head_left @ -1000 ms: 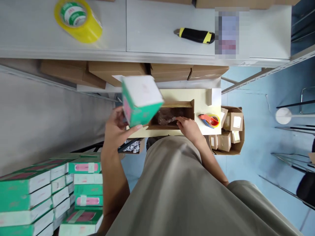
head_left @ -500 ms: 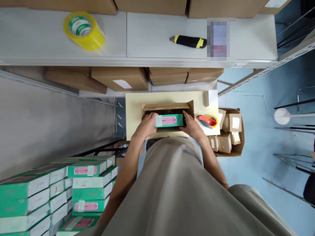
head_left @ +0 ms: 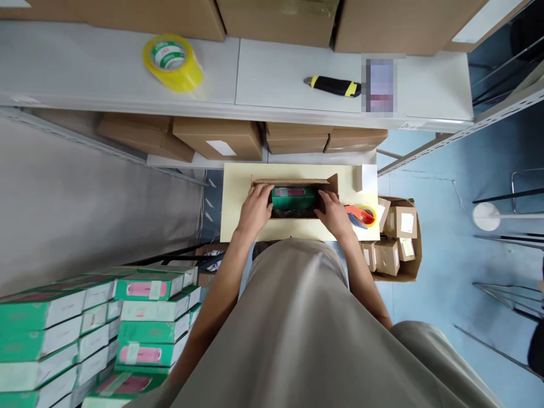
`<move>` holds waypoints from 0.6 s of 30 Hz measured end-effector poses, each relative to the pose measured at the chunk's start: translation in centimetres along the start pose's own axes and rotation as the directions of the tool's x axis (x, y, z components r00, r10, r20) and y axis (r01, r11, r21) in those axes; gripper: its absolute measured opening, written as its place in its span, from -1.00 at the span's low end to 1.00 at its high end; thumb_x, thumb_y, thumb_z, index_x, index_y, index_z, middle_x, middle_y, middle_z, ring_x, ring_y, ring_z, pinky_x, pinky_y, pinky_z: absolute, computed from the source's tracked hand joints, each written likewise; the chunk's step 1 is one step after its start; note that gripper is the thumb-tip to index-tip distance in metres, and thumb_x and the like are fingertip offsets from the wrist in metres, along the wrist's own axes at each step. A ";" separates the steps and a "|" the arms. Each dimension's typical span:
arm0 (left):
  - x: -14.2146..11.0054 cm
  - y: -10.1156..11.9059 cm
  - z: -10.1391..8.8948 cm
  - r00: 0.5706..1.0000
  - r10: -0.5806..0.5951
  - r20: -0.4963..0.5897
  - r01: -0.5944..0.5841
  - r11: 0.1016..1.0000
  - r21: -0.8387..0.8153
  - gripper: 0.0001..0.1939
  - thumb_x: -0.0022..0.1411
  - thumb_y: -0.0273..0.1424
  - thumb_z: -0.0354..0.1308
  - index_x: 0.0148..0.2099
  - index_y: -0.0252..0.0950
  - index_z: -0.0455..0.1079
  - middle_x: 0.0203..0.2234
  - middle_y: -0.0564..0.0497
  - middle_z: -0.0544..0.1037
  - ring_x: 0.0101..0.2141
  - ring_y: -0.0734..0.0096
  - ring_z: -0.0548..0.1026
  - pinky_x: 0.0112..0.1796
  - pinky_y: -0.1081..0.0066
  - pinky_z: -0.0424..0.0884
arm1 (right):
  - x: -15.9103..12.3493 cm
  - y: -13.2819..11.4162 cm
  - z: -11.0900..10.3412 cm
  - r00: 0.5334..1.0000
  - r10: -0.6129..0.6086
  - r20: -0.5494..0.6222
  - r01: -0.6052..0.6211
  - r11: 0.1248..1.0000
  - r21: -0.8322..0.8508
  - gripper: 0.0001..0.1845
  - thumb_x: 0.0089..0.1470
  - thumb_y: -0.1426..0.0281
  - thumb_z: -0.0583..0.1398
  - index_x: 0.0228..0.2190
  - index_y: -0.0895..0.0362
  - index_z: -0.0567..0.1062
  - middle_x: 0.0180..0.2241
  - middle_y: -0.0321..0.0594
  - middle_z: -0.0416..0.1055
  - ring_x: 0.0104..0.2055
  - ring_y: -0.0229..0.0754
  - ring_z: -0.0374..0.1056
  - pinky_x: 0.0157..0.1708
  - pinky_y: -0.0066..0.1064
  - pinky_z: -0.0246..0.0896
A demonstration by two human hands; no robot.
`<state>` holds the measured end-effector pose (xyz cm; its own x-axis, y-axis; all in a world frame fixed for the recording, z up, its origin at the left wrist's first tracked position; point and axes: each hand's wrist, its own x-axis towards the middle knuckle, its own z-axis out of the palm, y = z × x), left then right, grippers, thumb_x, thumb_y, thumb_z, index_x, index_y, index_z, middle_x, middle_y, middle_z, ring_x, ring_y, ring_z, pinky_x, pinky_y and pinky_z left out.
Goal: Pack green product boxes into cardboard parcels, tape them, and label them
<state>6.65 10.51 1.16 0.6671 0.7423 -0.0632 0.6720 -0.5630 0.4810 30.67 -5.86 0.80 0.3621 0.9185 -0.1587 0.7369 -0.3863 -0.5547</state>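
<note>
A green box with a pink picture lies inside an open cardboard carton, below its rim. My left hand reaches over the carton's left side, fingers curled against the green box's left end. At the opposite end, my right hand has its fingers bent down into the carton, closed on the box's right end. The fingertips are partly hidden in shadow. Just right of my right hand lies an orange-red tape dispenser with a yellow roll.
The carton stands on a pale table, with a small white box at the back right. A grey shelf above holds yellow tape and a utility knife. Stacked green boxes stand lower left; a carton of parcels stands right.
The green box has gone down into the carton and its front side now faces me more. Both hands moved down with it at its ends. The view has shifted slightly.
</note>
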 end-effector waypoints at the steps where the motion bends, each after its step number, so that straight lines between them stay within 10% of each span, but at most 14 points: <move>1: -0.5 0.0 -0.5 0.997 -0.034 -0.074 0.034 0.999 0.003 -0.40 0.39 -0.55 0.28 0.42 -0.22 0.39 0.30 -0.28 0.51 0.37 -0.19 0.43 0.42 -0.08 0.37 | -0.4 0.3 -0.3 0.997 0.007 -0.081 -0.008 1.000 -0.004 -0.37 0.30 0.46 0.32 0.36 0.11 0.47 0.33 0.14 0.43 0.36 0.25 0.41 0.40 0.11 0.39; 6: -1.7 -0.4 -1.0 0.919 -0.340 -0.200 0.355 0.934 0.042 -0.58 0.35 -0.38 0.43 0.20 -0.30 0.49 0.10 -0.33 0.61 0.20 -0.26 0.54 0.26 -0.09 0.46 | -0.8 2.4 -0.9 0.912 0.145 -0.383 -0.162 0.987 -0.013 -0.44 0.32 0.17 0.37 0.24 0.12 0.53 0.20 0.16 0.50 0.24 0.29 0.37 0.31 0.21 0.34; 10: -2.0 -0.8 -0.3 0.886 -0.439 -0.146 0.449 0.893 0.040 -0.92 0.45 -0.35 0.27 -0.11 -0.24 0.53 -0.13 -0.27 0.68 -0.01 -0.14 0.63 0.07 0.05 0.52 | 0.6 3.0 -0.6 0.916 0.232 -0.328 -0.237 0.971 0.025 -0.69 0.39 0.15 0.25 -0.09 0.13 0.62 -0.12 0.06 0.63 0.00 0.17 0.48 0.12 0.01 0.40; 18: -7.8 -0.4 -2.6 0.825 -0.503 -0.259 0.478 0.864 -0.157 -0.88 0.38 -0.37 0.24 -0.28 -0.17 0.47 -0.25 -0.14 0.72 -0.15 0.03 0.68 -0.11 0.21 0.50 | 0.5 -1.0 -2.1 0.933 0.162 -0.320 -0.161 0.987 0.028 -0.57 0.40 0.04 0.13 -0.34 0.06 0.55 -0.28 0.01 0.66 -0.25 0.06 0.55 -0.14 -0.17 0.36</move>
<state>0.39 5.90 3.76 0.1289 0.9893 -0.0680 0.8494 -0.0748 0.5225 31.29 -5.22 2.97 0.6400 0.7680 0.0239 0.6526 -0.5269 -0.5445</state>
